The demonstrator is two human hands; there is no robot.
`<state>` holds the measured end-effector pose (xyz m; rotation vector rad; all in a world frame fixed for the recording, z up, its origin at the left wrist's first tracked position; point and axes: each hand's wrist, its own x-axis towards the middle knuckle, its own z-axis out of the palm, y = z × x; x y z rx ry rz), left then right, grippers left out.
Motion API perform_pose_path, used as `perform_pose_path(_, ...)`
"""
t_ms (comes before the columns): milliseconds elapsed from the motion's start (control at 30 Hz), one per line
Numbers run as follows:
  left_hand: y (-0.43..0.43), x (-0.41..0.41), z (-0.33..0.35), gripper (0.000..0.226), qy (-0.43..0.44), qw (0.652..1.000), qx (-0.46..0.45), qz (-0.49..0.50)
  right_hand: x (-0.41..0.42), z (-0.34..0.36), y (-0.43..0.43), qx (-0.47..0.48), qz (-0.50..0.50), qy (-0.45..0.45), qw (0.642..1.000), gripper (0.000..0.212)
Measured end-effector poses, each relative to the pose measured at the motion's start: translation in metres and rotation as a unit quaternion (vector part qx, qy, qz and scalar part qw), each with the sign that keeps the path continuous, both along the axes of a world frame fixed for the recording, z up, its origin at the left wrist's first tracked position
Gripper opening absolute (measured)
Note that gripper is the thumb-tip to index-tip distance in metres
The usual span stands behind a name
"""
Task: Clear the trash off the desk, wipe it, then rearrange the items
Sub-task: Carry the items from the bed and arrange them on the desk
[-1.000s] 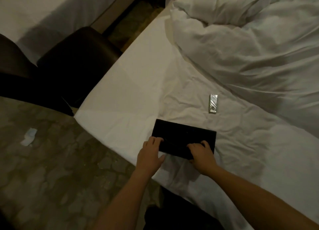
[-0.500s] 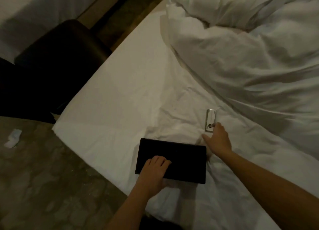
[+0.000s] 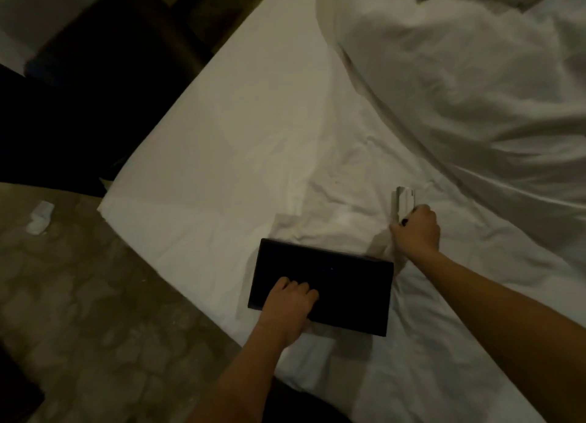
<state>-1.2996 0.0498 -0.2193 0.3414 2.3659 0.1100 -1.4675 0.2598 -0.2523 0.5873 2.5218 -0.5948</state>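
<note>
A flat black rectangular box (image 3: 345, 283) lies near the bed's front corner on the white sheet (image 3: 241, 143). My left hand (image 3: 290, 305) grips its near left edge, fingers curled over the top. To the right, my right hand (image 3: 417, 232) holds a small silvery white remote-like device (image 3: 405, 200) by its lower end, lifted off the sheet and tilted upright. The device's lower part is hidden inside my fist.
A crumpled white duvet (image 3: 475, 83) fills the right and back of the bed. A dark chair (image 3: 104, 42) stands at the left beyond the bed corner. A scrap of white paper (image 3: 39, 218) lies on the patterned floor at the left.
My right hand left the black box, reached to the silvery device and has closed round it, raising it. My left hand stays on the box.
</note>
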Motion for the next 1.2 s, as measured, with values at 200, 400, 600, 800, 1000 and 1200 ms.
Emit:
perform_pose_path(200, -0.02, 0.022, 0.029, 0.04, 0.006, 0.996, -0.05, 0.072, 0.045, 0.047, -0.008, -0.032, 0.09, 0.011, 0.995, 0.039)
perform_pose_path(400, -0.042, 0.074, 0.071, 0.05, -0.008, 0.976, -0.062, 0.21, 0.12, 0.094, -0.033, -0.078, 0.196, 0.007, 0.977, 0.039)
perform_pose_path(600, -0.07, 0.149, 0.103, 0.054, 0.004, 0.934, -0.039, 0.354, 0.175, 0.131, -0.086, -0.088, 0.343, 0.027, 0.935, 0.041)
perform_pose_path(800, -0.103, 0.256, 0.14, 0.063, 0.008, 0.88, -0.055, 0.471, 0.243, 0.165, -0.156, -0.086, 0.465, 0.047, 0.88, 0.041)
perform_pose_path(1000, -0.12, 0.389, 0.158, 0.063, 0.003, 0.803, -0.071, 0.592, 0.337, 0.191, -0.223, -0.11, 0.581, 0.053, 0.805, 0.043)
perform_pose_path(1200, -0.093, 0.557, 0.17, 0.062, -0.002, 0.672, -0.056, 0.739, 0.488, 0.212, -0.287, -0.111, 0.72, 0.034, 0.685, 0.042)
